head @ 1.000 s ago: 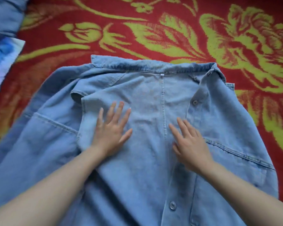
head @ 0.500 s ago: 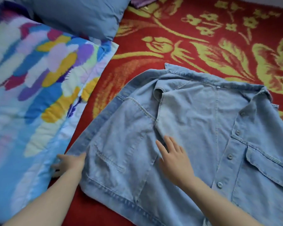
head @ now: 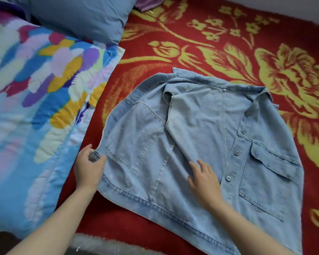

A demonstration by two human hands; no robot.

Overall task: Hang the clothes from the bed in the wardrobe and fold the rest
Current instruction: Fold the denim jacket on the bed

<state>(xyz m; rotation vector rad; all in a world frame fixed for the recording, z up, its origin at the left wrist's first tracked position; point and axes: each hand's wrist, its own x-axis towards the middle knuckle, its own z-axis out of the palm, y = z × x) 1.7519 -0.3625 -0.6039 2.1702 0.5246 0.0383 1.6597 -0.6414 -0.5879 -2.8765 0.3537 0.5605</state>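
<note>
My left hand [head: 89,169] grips a rolled edge of the shirt [head: 201,126] while my right hand [head: 205,183] rests open-fingered on its middle.

A big red blanket [head: 140,74] with yellow-green flowers and leaves, spread flat across most of the view. On the left, on top of it, a puffy quilt [head: 35,107] with splashes of blue, yellow, purple, pink and white. Above the quilt, a plain blue pillow [head: 81,17], its corner resting on the quilt. Just beside the pillow, at the very top, a bit of purple cloth [head: 149,3]. Far up on the right, past the blanket's edge, a thin strip of pale wall [head: 293,6]. At the bottom, something grey and fluffy [head: 103,243]. Soft, even light, with only faint shadows.
</note>
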